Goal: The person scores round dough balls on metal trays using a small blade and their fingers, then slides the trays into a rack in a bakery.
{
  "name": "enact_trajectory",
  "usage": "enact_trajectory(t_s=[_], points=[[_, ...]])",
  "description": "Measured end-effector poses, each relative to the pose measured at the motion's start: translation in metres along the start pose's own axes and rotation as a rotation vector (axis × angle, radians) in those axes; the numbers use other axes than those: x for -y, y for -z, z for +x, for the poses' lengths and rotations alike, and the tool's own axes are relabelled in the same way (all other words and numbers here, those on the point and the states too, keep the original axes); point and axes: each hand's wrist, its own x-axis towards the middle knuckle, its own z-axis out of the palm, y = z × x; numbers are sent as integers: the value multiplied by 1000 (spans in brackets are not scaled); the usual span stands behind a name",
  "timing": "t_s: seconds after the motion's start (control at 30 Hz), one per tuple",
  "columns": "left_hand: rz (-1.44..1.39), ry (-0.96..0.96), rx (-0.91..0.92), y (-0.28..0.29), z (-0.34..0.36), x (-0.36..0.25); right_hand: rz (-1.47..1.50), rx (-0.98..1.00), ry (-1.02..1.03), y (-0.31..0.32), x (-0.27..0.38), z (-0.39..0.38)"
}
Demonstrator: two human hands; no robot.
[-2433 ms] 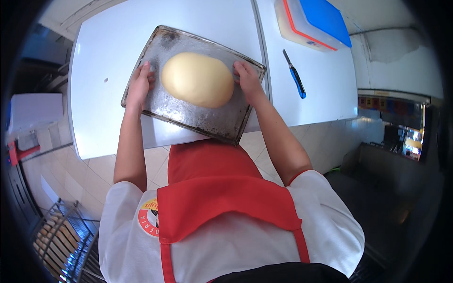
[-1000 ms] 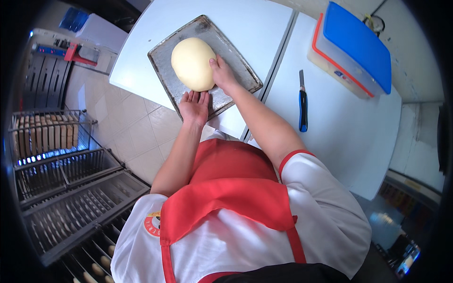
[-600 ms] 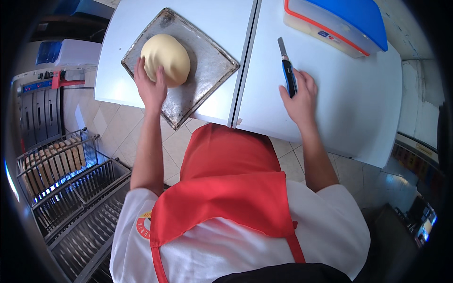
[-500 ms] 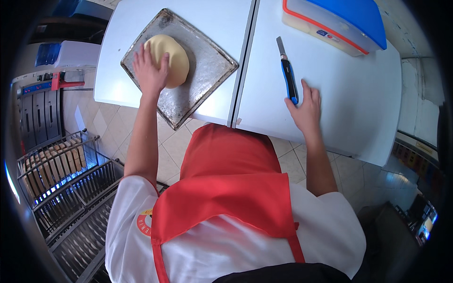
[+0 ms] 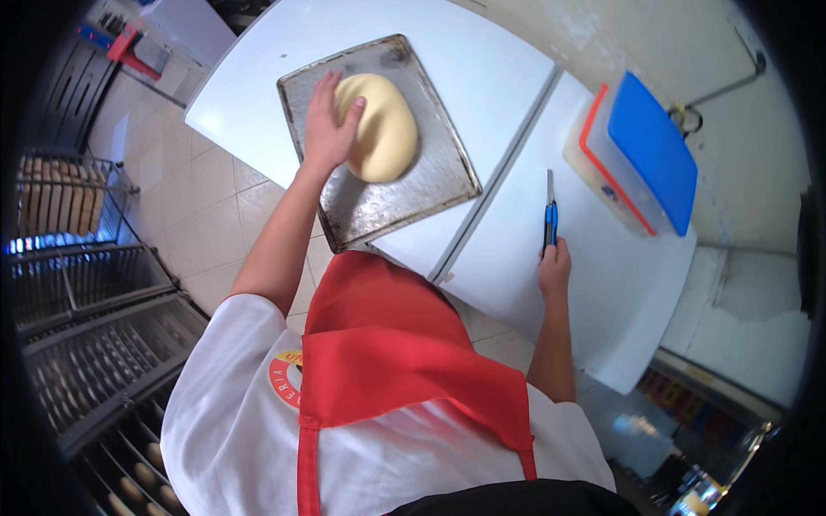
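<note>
At the far left, wire racks (image 5: pixel 77 284) stand on the tiled floor, their trays holding rows of small pale pieces too small to tell apart, with a stack of loaf-like shapes on an upper shelf. Next comes the white counter (image 5: pixel 482 77), and on it a worn metal baking tray (image 5: pixel 413 185) lying flat, one corner reaching out to the counter's near edge. The tray holds a single smooth, pale yellow ball of dough (image 5: pixel 385 129), set toward its far half. The left hand (image 5: pixel 327 129) lies open on the dough's left flank, palm down, fingers spread over the top of the mound and the heel of the hand touching the tray beside it. A seam runs down the counter just right of the tray, dividing it into two white slabs. On the right slab lies a knife with a blue handle (image 5: pixel 549 219), its blade pointing away from the person. The right hand (image 5: pixel 555 267) rests at the near end of that handle, fingers curled around it; whether it grips fully I cannot tell. Farther right, near the counter's far corner, sits a clear plastic box (image 5: pixel 602 163) with an orange rim, covered by a blue lid (image 5: pixel 652 150); its contents cannot be made out.
</note>
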Motion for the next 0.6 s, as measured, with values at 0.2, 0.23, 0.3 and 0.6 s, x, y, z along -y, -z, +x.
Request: enact_trajectory(t_s=[0.2,0.23,0.3,0.6], points=[[-667,431,-3,-5,5,89,113,238,279,-29,267,-22],[-682,427,9,-10,5,95,-13,226,403,-48,297,-15],[-791,464,39,-18,9,87,-167,174,631,-82,354,1],[-686,315,-14,-33,7,93,-716,329,609,-178,463,69]])
